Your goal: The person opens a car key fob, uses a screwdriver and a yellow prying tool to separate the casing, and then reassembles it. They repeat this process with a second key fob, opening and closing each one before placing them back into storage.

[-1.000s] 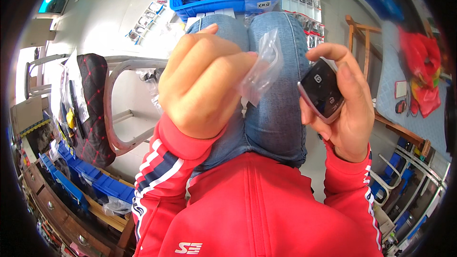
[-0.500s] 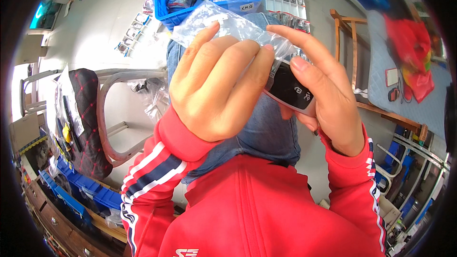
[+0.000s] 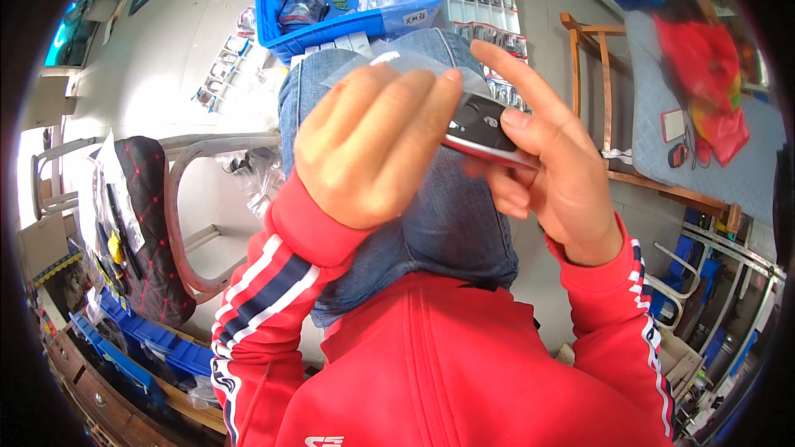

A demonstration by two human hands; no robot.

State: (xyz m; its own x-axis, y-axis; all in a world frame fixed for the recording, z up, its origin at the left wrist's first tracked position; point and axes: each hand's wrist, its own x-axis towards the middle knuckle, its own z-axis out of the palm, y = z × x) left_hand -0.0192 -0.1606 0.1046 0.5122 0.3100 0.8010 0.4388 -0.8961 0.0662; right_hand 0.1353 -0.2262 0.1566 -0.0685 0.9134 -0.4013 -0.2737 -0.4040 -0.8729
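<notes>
My left hand is closed on a clear plastic bag, which shows above its knuckles, partly hidden by the fingers. My right hand grips a black key fob with printed buttons and a silver and reddish edge, thumb on top and index finger stretched up beside the bag. The fob's left end lies at the bag, behind my left fingers; whether it is inside I cannot tell. Both hands are held over my jeans-clad lap.
Beyond my knees sit a blue crate of bagged fobs and white compartment trays. A padded chair is at left, with blue bins below. A light-blue padded seat holds red cloth at right.
My hands have come together: the fob moved left to the bag and turned flatter. The bag rose above my left knuckles, then became more covered by the fingers.
</notes>
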